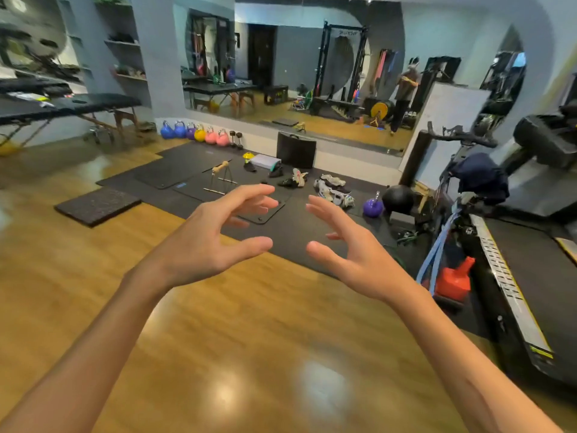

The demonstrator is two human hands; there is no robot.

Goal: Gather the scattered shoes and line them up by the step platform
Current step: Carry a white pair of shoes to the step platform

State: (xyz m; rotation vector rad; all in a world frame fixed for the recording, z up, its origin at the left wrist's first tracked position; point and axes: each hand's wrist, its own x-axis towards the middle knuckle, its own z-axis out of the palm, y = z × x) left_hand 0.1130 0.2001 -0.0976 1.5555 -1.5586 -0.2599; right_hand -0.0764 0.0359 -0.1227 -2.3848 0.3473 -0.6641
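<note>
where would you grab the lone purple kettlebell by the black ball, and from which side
Take the purple kettlebell by its pale loop handle, which stands on top of the round body. Come from straight above: the black medicine ball crowds its right and the pile of grey shoes lies to its left.

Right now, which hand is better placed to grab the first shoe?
Right, marginally. The shoes lie on the black mat, ahead and right of centre, more in line with the right hand than the left hand. Both are empty, open and far short.
</note>
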